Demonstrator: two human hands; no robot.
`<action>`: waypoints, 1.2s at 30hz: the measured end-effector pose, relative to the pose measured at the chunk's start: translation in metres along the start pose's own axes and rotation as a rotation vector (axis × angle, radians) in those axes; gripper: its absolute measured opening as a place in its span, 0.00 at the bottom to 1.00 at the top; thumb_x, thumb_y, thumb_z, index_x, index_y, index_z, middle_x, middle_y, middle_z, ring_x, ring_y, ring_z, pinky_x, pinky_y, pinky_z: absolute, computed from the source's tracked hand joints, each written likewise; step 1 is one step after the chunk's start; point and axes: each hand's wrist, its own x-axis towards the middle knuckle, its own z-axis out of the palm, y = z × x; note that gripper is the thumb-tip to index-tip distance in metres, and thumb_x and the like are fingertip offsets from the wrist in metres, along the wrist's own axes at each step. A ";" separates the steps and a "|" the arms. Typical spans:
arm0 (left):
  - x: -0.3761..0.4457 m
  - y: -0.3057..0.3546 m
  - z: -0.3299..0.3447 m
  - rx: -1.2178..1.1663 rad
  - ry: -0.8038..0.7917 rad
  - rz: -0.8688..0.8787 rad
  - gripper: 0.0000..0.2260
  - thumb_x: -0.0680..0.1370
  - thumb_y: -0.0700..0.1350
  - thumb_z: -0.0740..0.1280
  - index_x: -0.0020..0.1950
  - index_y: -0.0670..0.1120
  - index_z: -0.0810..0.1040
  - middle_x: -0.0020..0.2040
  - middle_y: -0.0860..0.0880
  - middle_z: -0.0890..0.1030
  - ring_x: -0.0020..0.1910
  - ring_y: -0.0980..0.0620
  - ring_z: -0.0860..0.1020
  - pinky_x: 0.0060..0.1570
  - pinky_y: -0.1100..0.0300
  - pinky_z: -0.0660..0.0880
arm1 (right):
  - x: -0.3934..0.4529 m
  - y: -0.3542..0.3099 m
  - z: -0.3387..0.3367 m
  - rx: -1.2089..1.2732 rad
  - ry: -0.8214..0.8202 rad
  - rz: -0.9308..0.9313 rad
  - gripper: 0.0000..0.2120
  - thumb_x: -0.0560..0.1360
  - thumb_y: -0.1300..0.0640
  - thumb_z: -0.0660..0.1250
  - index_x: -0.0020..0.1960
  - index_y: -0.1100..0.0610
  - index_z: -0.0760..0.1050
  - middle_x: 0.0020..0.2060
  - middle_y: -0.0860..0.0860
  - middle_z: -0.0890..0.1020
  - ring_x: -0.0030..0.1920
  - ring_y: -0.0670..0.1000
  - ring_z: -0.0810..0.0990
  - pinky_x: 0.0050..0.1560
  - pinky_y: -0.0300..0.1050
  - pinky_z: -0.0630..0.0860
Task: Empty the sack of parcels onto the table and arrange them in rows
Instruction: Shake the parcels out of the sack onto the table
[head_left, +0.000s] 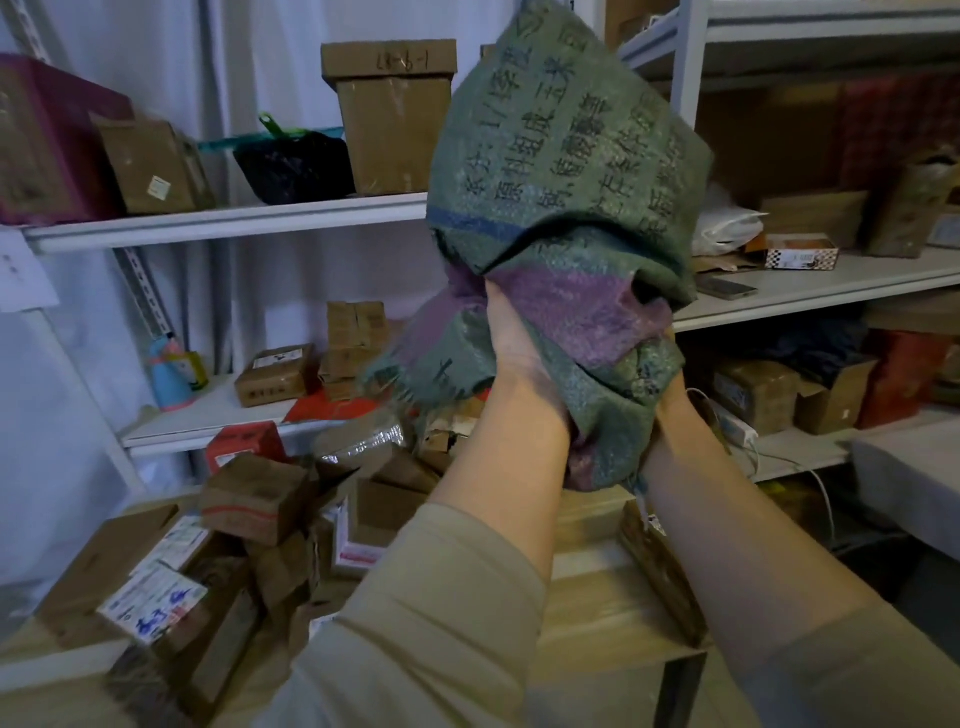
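**Two hands bunch the sack above the dumped parcels**

Two hands hold the green woven sack (566, 171) up at shelf height, over the tabletop (587, 613). Left hand (511, 343) grips bunched fabric at the purple band; right hand (667, 400) grips the lower gather, mostly buried in cloth. The sack looks slack and crumpled, so probably emptied and being gathered up or shaken out, hence the high hold clear of the pile.

The parcels (249, 499) lie below left in a loose heap on the tabletop, brown cartons tilted and overlapping, some with white labels (156, 597). One flat parcel (660, 577) lies apart at the right edge. No rows yet; judged stage is dump done, arranging not begun.

Behind stand white shelves (228, 221) with more cartons and a dark basket (293, 166); a phone (726, 287) lies on the right shelf.

Hidden: the sack mouth and inside, so I cannot tell if anything remains. Right-hand fingers are covered by fabric. Forearms block the pile's middle. The frame cuts off the sack top. Label print is unreadable, and motion blur softens the left edge.
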 end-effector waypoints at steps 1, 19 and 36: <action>-0.002 -0.001 0.004 0.028 -0.002 0.002 0.30 0.83 0.61 0.47 0.79 0.44 0.59 0.77 0.40 0.62 0.76 0.39 0.61 0.75 0.45 0.55 | 0.010 0.002 -0.004 0.069 -0.101 0.023 0.21 0.86 0.57 0.43 0.49 0.64 0.71 0.33 0.53 0.84 0.36 0.45 0.84 0.38 0.33 0.77; 0.031 0.095 -0.100 1.064 0.536 0.628 0.45 0.67 0.61 0.75 0.78 0.58 0.55 0.79 0.49 0.56 0.74 0.47 0.62 0.70 0.49 0.64 | 0.070 0.012 -0.004 -0.359 0.095 -0.201 0.15 0.73 0.59 0.73 0.59 0.54 0.78 0.51 0.53 0.85 0.50 0.54 0.85 0.54 0.54 0.83; 0.132 0.099 -0.177 0.563 0.165 -0.306 0.28 0.67 0.63 0.68 0.60 0.47 0.81 0.54 0.44 0.85 0.47 0.47 0.85 0.46 0.54 0.81 | 0.165 0.085 0.036 -0.527 0.069 0.103 0.16 0.83 0.71 0.49 0.67 0.73 0.65 0.45 0.64 0.77 0.44 0.52 0.82 0.28 0.25 0.70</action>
